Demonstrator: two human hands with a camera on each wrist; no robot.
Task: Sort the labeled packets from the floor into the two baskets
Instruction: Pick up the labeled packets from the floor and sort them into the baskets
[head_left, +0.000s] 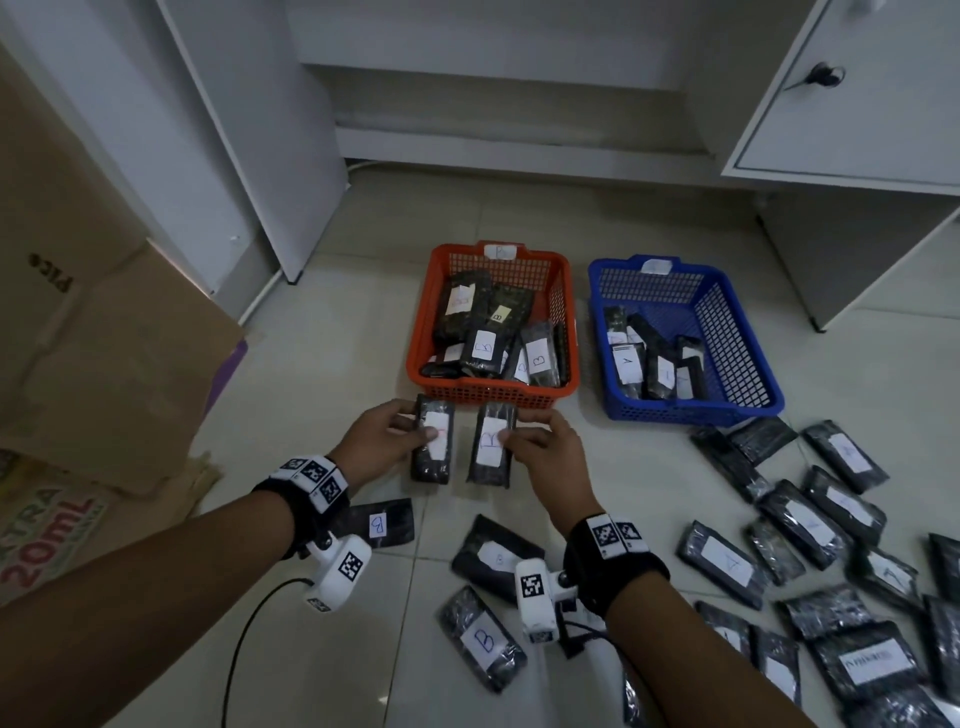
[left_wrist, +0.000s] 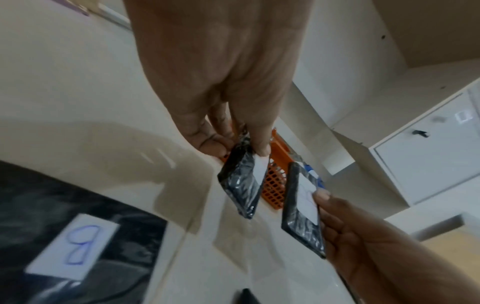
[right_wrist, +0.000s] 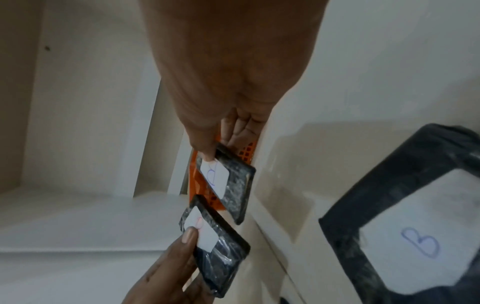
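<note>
My left hand (head_left: 387, 441) grips a black packet (head_left: 432, 446) with a white label marked in red, thumb on the label. My right hand (head_left: 540, 447) pinches a second black packet (head_left: 491, 444) labelled B. Both packets hang side by side just in front of the orange basket (head_left: 493, 397), which holds several B packets. The blue basket (head_left: 691, 410) to its right holds several A packets. The left wrist view shows my left hand's packet (left_wrist: 240, 185) beside the other packet (left_wrist: 302, 207). The right wrist view shows the B packet (right_wrist: 228, 183) above the red-marked packet (right_wrist: 215, 244).
Many black labelled packets (head_left: 810, 525) lie scattered on the tiled floor at right and near my wrists, among them B packets (head_left: 480, 642). A cardboard box (head_left: 104, 353) stands at left. White cabinets (head_left: 857, 104) rise behind the baskets. A black cable (head_left: 244, 639) runs under my left arm.
</note>
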